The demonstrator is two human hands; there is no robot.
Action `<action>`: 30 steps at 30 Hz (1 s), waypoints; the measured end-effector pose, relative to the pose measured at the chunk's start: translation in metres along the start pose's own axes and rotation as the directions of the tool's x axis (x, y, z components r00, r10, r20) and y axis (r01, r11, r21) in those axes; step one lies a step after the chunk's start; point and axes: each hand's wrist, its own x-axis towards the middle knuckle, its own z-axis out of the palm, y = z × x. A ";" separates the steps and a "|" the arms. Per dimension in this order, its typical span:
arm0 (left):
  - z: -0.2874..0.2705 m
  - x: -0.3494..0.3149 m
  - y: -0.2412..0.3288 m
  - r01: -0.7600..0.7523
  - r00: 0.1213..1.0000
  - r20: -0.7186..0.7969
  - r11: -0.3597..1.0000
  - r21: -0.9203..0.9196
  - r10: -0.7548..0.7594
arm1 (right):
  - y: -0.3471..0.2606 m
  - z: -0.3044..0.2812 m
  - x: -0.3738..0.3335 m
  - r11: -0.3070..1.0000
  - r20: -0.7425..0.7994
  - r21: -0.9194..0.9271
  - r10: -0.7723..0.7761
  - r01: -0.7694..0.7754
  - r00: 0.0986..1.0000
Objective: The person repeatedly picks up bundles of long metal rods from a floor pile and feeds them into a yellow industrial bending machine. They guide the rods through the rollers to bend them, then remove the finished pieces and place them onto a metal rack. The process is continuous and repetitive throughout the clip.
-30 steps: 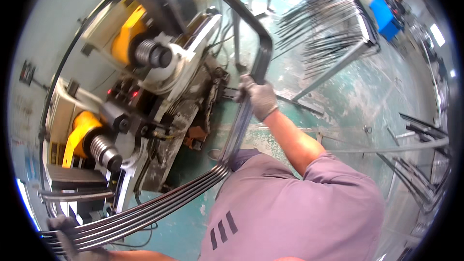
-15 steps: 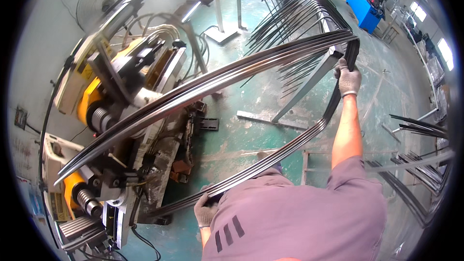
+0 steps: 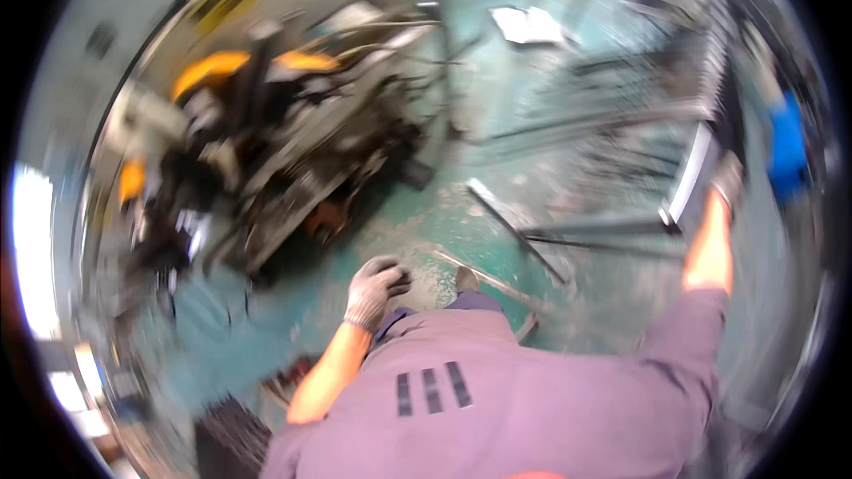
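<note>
Left hand (image 3: 374, 288): grey-gloved, fingers curled loosely, holding nothing, above the green floor (image 3: 426, 213) near the person's waist. Right hand (image 3: 726, 179): gloved, raised on an outstretched arm, blurred; grip cannot be told, at a pale metal strip (image 3: 690, 176) beside the rack (image 3: 710, 80). Yellow-and-black machine (image 3: 266, 142): beyond, left.

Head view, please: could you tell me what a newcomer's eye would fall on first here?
The big machine with orange-yellow parts fills the upper left, blurred by motion. In the lower middle, the gloved left hand hangs curled above the green floor, seemingly empty. At the right, the gloved right hand reaches up by a pale metal strip; blur hides whether it grips.
</note>
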 end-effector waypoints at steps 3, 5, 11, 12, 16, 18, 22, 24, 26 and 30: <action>-0.009 -0.002 -0.017 -0.033 0.996 -0.090 0.998 -0.048 0.028 | 0.014 0.024 0.046 0.881 -0.119 -0.241 -0.444 0.408 0.888; -0.014 -0.015 -0.032 -0.097 0.984 -0.159 0.985 -0.141 0.074 | -0.010 0.049 0.017 0.813 -0.322 -0.149 -0.578 0.562 0.750; -0.070 -0.061 -0.106 -0.201 0.926 -0.372 0.917 -0.344 0.063 | -0.008 0.155 -0.266 0.625 -0.024 0.259 -0.758 0.736 0.652; -0.071 -0.074 -0.116 -0.239 0.896 -0.441 0.895 -0.377 0.053 | -0.002 0.174 -0.310 0.593 0.144 0.325 -0.801 0.737 0.581; -0.117 -0.114 -0.163 -0.318 0.824 -0.566 0.840 -0.440 0.015 | -0.021 0.216 -0.482 0.419 0.477 0.640 -0.874 0.644 0.095; -0.146 -0.121 -0.190 -0.352 0.815 -0.578 0.817 -0.457 0.028 | -0.083 0.211 -0.549 0.253 0.376 0.779 -0.921 0.574 -0.105; -0.204 -0.181 -0.224 -0.393 0.777 -0.626 0.823 -0.410 0.060 | -0.266 0.044 -0.685 -0.002 0.174 0.901 -0.914 0.433 -0.367; -0.226 -0.215 -0.247 -0.432 0.679 -0.733 0.826 -0.362 0.034 | -0.311 -0.047 -0.754 -0.075 0.091 0.937 -0.889 0.340 -0.449; -0.246 -0.256 -0.264 -0.391 0.560 -0.828 0.881 -0.267 -0.003 | -0.328 -0.113 -0.823 -0.088 0.007 0.984 -0.847 0.154 -0.532; -0.277 -0.300 -0.339 -0.641 0.411 -0.894 0.642 -0.421 -0.177 | -0.326 -0.218 -0.940 -0.445 -0.318 0.895 -0.632 -0.005 -0.707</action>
